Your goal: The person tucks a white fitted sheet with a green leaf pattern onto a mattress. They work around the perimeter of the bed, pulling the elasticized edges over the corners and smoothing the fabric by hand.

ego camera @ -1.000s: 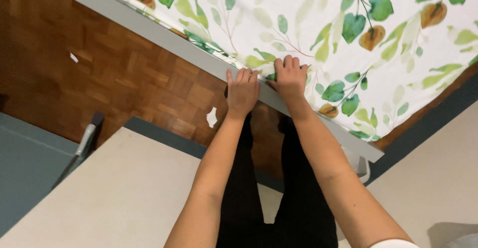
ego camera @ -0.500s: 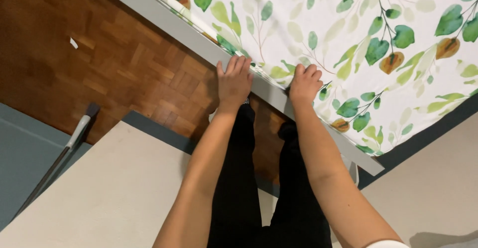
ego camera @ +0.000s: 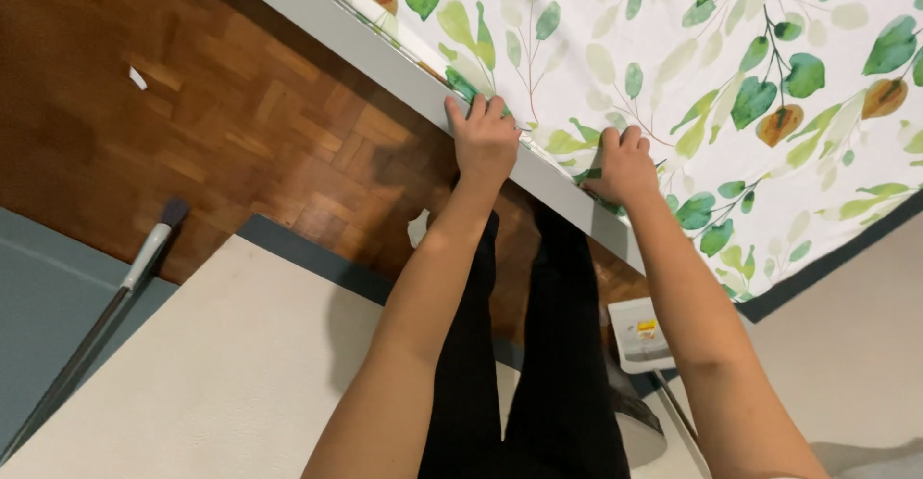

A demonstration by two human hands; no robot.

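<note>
At bed edge | left hand (ego camera: 486,139), right hand (ego camera: 623,164) apparently gripping leaf-print sheet (ego camera: 673,65)

We count two hands, the left hand (ego camera: 486,142) and right hand (ego camera: 625,166), one leaf-printed sheet (ego camera: 731,65) beneath them, one broom (ego camera: 115,296) far left.

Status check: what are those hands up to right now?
Left hand and right hand both gripping the leaf-print sheet at the grey bed edge. Nothing in the way.
</note>
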